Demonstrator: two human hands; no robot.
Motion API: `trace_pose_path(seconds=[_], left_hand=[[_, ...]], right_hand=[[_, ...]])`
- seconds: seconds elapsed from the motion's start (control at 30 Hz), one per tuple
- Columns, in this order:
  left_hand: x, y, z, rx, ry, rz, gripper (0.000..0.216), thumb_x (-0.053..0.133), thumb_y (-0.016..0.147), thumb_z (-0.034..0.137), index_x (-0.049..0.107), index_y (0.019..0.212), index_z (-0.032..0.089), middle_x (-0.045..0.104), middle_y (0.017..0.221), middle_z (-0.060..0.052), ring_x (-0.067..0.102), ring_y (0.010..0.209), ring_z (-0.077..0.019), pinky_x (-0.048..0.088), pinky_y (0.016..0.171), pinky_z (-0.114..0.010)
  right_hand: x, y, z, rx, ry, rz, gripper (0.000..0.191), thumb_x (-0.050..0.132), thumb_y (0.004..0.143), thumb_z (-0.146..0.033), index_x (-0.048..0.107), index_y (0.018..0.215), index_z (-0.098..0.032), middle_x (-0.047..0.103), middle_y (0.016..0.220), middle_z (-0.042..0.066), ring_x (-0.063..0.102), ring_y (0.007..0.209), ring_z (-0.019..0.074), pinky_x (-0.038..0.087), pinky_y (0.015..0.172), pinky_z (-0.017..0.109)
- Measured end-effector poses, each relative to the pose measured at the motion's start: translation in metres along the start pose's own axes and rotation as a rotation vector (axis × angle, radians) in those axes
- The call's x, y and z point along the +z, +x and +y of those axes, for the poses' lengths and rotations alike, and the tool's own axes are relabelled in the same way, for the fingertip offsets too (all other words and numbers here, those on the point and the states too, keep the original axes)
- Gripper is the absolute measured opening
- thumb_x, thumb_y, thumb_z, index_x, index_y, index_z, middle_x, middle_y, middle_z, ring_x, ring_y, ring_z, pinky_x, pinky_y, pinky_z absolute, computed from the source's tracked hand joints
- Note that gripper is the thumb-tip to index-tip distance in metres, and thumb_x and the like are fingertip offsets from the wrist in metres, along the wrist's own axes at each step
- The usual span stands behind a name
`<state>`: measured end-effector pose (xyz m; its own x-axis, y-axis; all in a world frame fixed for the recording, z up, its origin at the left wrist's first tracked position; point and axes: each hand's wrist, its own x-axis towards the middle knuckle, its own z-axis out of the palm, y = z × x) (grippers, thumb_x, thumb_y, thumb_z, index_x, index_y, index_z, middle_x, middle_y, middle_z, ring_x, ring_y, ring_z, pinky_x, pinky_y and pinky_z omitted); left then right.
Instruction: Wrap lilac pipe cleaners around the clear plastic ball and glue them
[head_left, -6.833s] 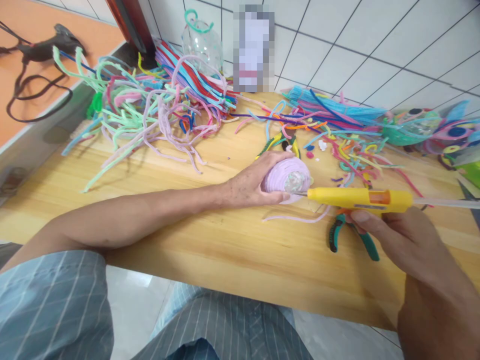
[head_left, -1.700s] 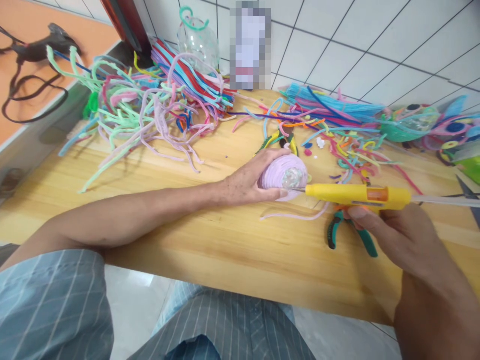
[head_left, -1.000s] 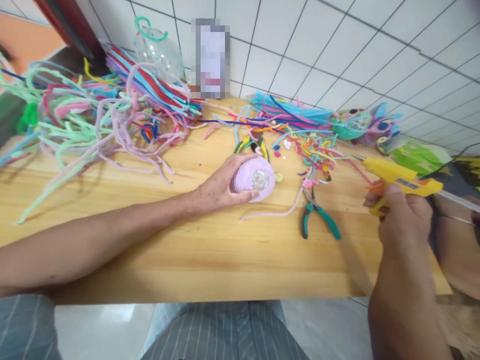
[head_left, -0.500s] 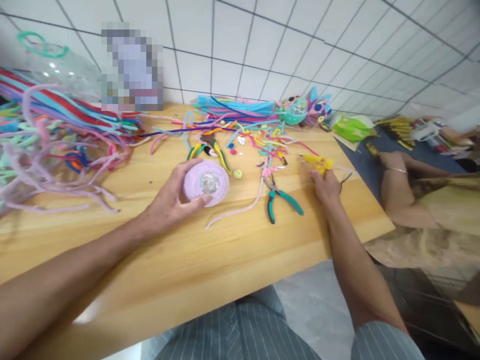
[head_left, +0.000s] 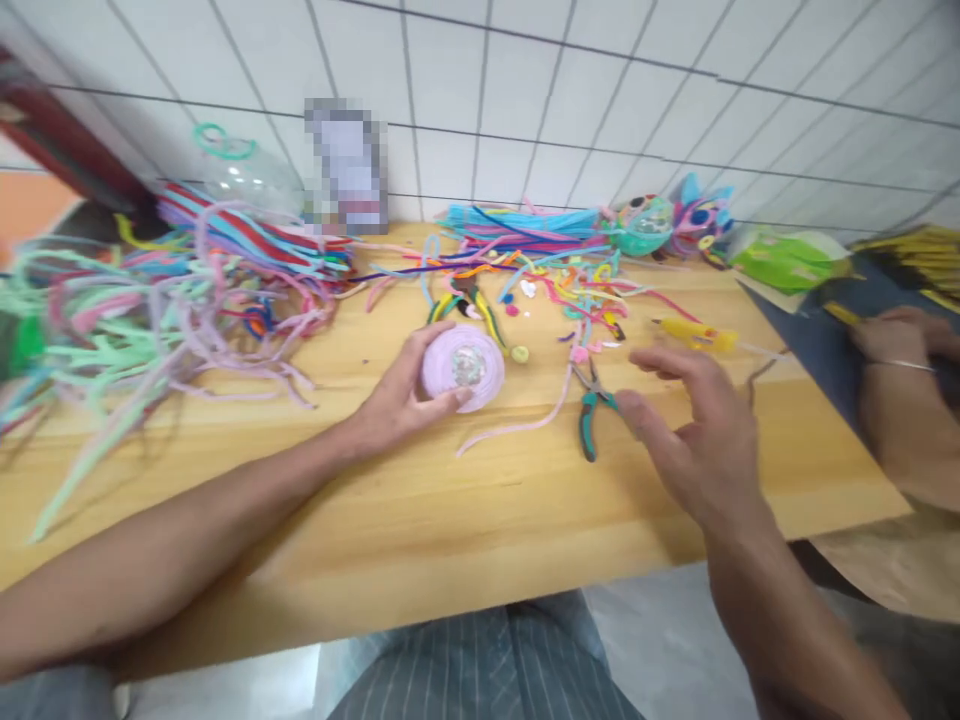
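Observation:
My left hand (head_left: 415, 385) is closed round the side of a lilac coil of pipe cleaner (head_left: 442, 372) with a clear, shiny centre. My right hand (head_left: 701, 430) is in the air over the right part of the table, thumb and fingers apart, holding nothing. Beyond it lies a yellow glue gun (head_left: 694, 335) on the wood. Green-handled pliers (head_left: 589, 425) lie just left of my right thumb, partly covered by it. A pink pipe cleaner (head_left: 525, 428) curves between the coil and the pliers. Behind the coil rest yellow-and-green-handled pliers (head_left: 491, 325) and a small yellow-green pompom (head_left: 519, 354).
Loose pipe cleaners (head_left: 247, 290) heap up on the left, near a clear plastic container (head_left: 247, 180). A blue bundle of pipe cleaners (head_left: 525, 225) lies along the tiled wall, with a green packet (head_left: 787, 258) farther right. Another person's hand (head_left: 892, 340) is at the right.
My right hand has let go of the glue gun, which now lies on the table, and has drawn back toward me and opened. The view has swung left; my left hand still holds the coil.

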<state>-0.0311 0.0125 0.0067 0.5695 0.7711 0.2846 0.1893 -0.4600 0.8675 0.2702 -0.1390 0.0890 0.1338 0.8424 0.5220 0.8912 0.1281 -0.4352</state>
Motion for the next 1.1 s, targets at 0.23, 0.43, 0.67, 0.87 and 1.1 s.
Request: trace_pose_path(seconds=[0.23,0.43,0.67,0.87,1.1], left_hand=[[-0.002,0.003,0.002,0.096,-0.020,-0.012,0.079,0.078,0.089,0.046,0.040,0.154,0.022,0.054,0.153,-0.016,0.054,0.145,-0.0340,0.043,0.126,-0.052],[0.002,0.006,-0.003,0.168,-0.073,0.017,0.076,0.078,0.089,0.046,0.042,0.152,0.022,0.055,0.149,-0.016,0.056,0.143,-0.0334,0.045,0.124,-0.053],[0.004,0.007,-0.004,0.206,-0.049,0.033,0.076,0.076,0.090,0.049,0.043,0.154,0.025,0.056,0.152,-0.015,0.054,0.144,-0.0348,0.043,0.125,-0.055],[0.004,0.006,-0.004,0.221,-0.044,0.035,0.075,0.076,0.091,0.048,0.042,0.153,0.025,0.054,0.153,-0.016,0.053,0.145,-0.0340,0.044,0.124,-0.054],[0.006,0.005,0.000,0.213,-0.050,0.059,0.073,0.075,0.091,0.048,0.042,0.151,0.022,0.056,0.149,-0.016,0.055,0.142,-0.0326,0.045,0.123,-0.053]], right_hand=[[0.071,0.038,-0.031,-0.150,0.314,-0.263,0.052,0.072,0.091,-0.033,0.055,0.140,-0.032,0.063,0.148,0.010,0.060,0.139,0.0330,0.050,0.116,0.059],[0.109,0.036,-0.030,-0.123,0.466,-0.295,0.055,0.074,0.089,-0.028,0.053,0.139,-0.031,0.060,0.149,0.011,0.057,0.143,0.0327,0.048,0.119,0.059],[0.123,0.029,-0.032,-0.051,0.626,-0.299,0.048,0.073,0.091,-0.026,0.054,0.135,-0.031,0.058,0.149,0.010,0.056,0.143,0.0298,0.050,0.117,0.057],[0.131,0.025,-0.031,0.032,0.704,-0.275,0.046,0.074,0.091,-0.032,0.054,0.132,-0.033,0.056,0.148,0.009,0.053,0.145,0.0306,0.049,0.117,0.058],[0.139,0.018,-0.031,0.129,0.791,-0.287,0.049,0.071,0.091,-0.037,0.050,0.135,-0.032,0.053,0.150,0.010,0.054,0.142,0.0280,0.045,0.121,0.055]])
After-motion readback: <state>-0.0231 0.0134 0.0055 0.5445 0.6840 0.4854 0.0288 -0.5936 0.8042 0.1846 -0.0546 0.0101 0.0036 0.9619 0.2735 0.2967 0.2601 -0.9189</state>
